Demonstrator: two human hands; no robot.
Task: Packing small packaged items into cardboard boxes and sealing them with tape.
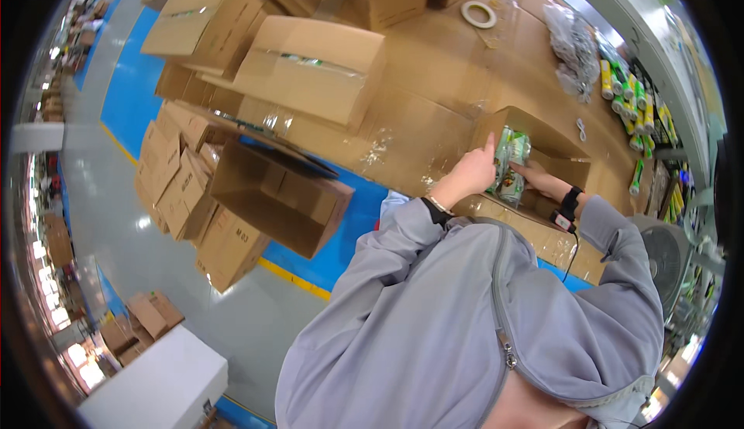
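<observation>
An open cardboard box stands on the cardboard-covered table in front of me. A shiny green-and-white plastic package is at the box's left end, partly inside it. My left hand grips the package from its left side, the index finger stretched along it by the box wall. From the right, my right hand reaches into the box and holds the same package, one finger lying across its front. The package hides the other fingertips. What else the box holds cannot be made out.
Closed cartons and open ones lie to the left, with an open empty box beside the table. A tape roll, crumpled clear plastic and several green-and-yellow tubes lie farther off. A fan stands at right.
</observation>
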